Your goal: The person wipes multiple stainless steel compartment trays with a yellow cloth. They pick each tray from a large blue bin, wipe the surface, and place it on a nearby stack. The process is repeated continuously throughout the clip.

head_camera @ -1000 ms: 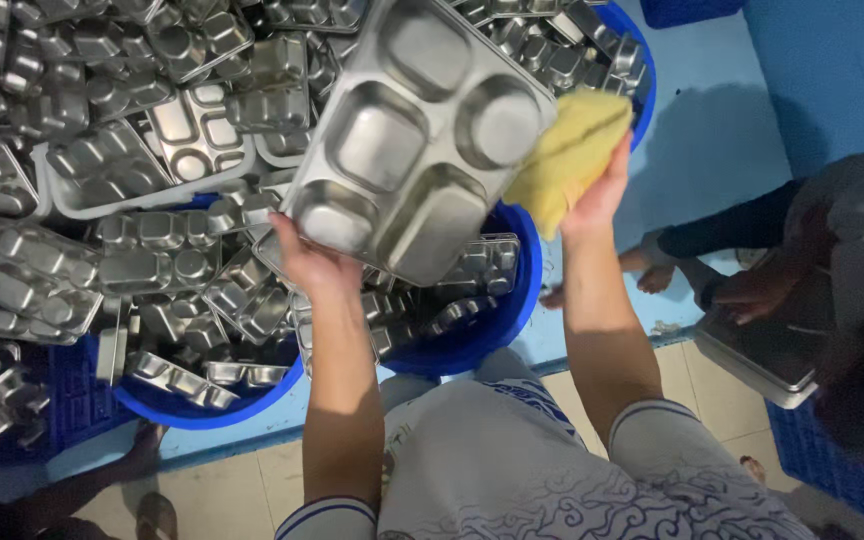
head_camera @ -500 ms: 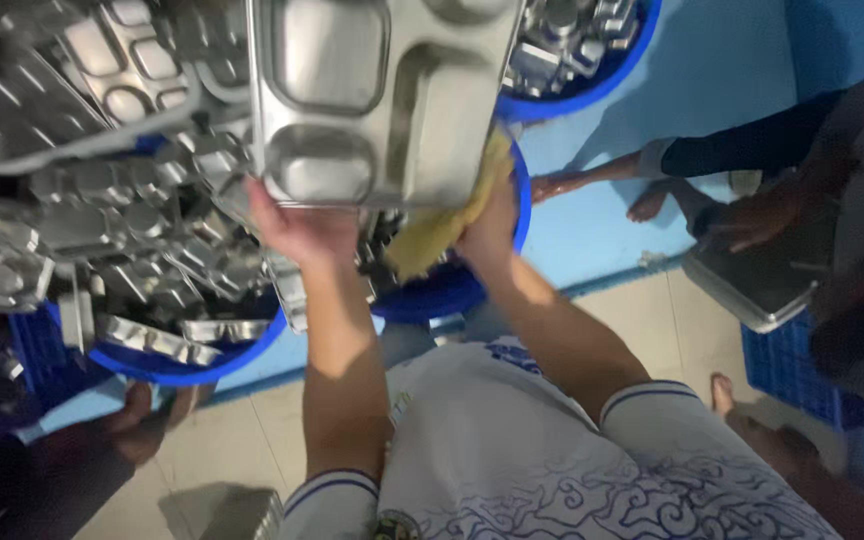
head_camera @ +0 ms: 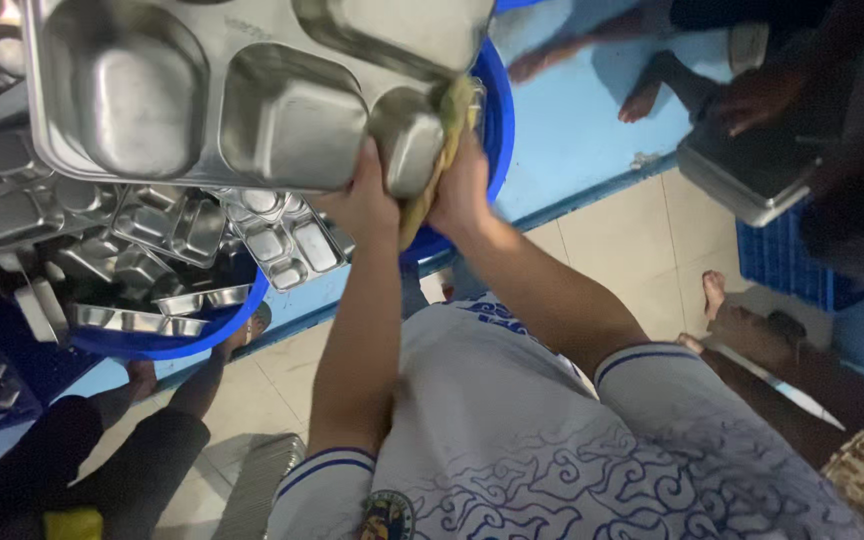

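- A steel compartment tray [head_camera: 252,90] is held up close to the camera, its underside showing, raised above a blue tub [head_camera: 167,345].
- The left hand [head_camera: 364,205] grips the tray's lower edge beside a small round compartment, fingers curled and pressed together against the metal.
- The right hand [head_camera: 462,190] sits just right of the left hand, fingers closed on a yellow cloth [head_camera: 440,160] and pressing it to the tray's edge.
- The cloth runs from the tray's right corner down between the two hands.
- Below the tray, the tub holds more steel trays [head_camera: 192,225] in a jumble.
- Right of the tray, another person's bare feet [head_camera: 642,95] rest on the blue floor [head_camera: 577,140].
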